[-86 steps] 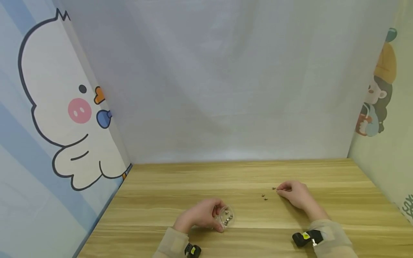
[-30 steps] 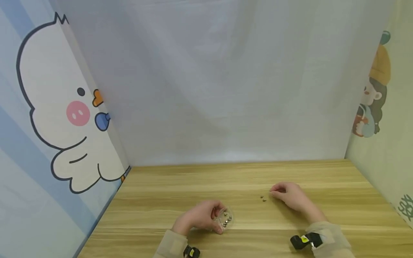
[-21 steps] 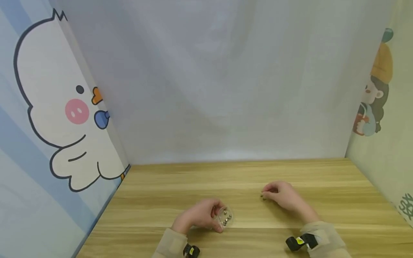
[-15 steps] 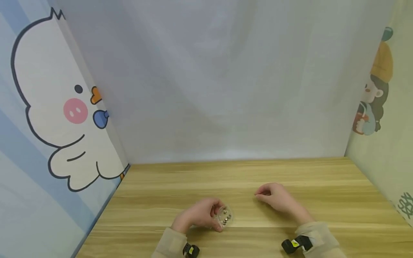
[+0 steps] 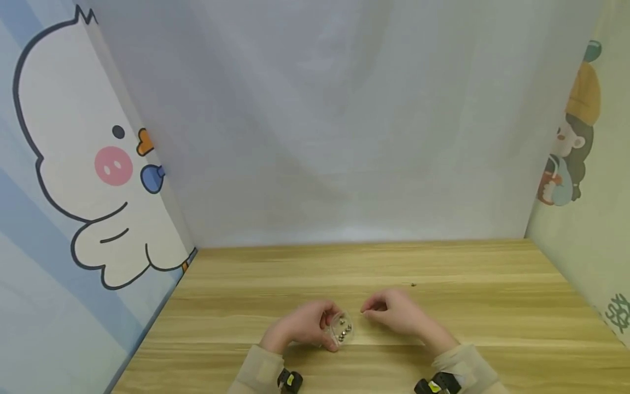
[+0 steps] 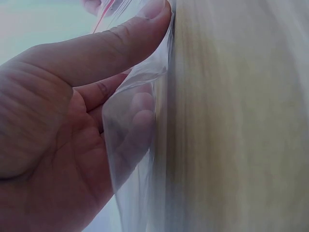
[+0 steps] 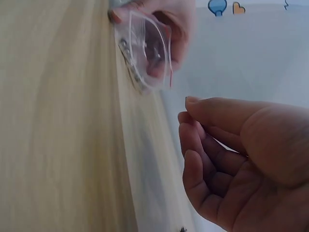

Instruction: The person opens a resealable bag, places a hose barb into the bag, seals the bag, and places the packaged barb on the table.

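The right hand [image 5: 394,313] has moved left, fingertips drawn together, contents unclear; the left hand [image 5: 309,324] grips a clear bag [image 5: 337,326] of metal pieces [image 5: 343,334].

Tabletop [image 5: 275,273]: yellowish wood grain | on it: small dark piece [image 5: 413,284], right of centre

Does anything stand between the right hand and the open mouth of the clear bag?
Nothing visible does. In the head view, only a gap over the tabletop separates the right hand from the clear bag; the left hand grips it from the opposite side.
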`<state>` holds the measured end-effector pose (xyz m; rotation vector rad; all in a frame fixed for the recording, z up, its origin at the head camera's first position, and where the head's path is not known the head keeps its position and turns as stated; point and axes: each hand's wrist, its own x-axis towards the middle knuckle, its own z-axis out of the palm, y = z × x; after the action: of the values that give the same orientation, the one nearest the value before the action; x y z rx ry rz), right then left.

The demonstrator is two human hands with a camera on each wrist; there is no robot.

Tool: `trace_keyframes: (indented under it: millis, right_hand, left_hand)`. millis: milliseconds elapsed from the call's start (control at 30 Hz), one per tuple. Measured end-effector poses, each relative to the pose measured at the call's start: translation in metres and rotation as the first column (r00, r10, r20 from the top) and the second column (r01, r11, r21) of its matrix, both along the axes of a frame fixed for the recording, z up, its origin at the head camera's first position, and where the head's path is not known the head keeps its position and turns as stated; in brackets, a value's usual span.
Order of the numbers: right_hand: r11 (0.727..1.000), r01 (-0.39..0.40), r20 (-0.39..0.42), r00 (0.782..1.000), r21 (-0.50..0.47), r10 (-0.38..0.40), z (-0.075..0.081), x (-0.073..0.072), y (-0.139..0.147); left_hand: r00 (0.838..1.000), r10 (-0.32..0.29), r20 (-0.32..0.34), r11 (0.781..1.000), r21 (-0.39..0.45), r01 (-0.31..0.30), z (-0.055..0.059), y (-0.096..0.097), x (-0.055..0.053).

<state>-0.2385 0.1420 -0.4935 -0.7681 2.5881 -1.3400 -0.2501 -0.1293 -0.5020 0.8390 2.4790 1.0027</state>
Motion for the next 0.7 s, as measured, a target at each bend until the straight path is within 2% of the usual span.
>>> trace_keyframes:
  millis: [233,400,700]
  right_hand:
    - [0.999,-0.044,0.019,0.999,-0.026,0.044,-0.003,0.007,-0.021]
    - [0.998,-0.065,-0.01,0.998,-0.012,0.065,-0.007,0.008,-0.034]
    - [0.999,-0.036,-0.051,0.998,-0.027,0.034,-0.013,0.008,-0.044]
  left_hand:
    - [1.0,0.007,0.022,1.0,-0.012,-0.006,-0.001,-0.002,0.0]
    - [1.0,0.004,0.016,1.0,-0.03,-0.004,-0.002,-0.002,-0.002]
    - [1.0,-0.017,0.013,0.999,-0.029,0.017,-0.001,-0.002,-0.001]
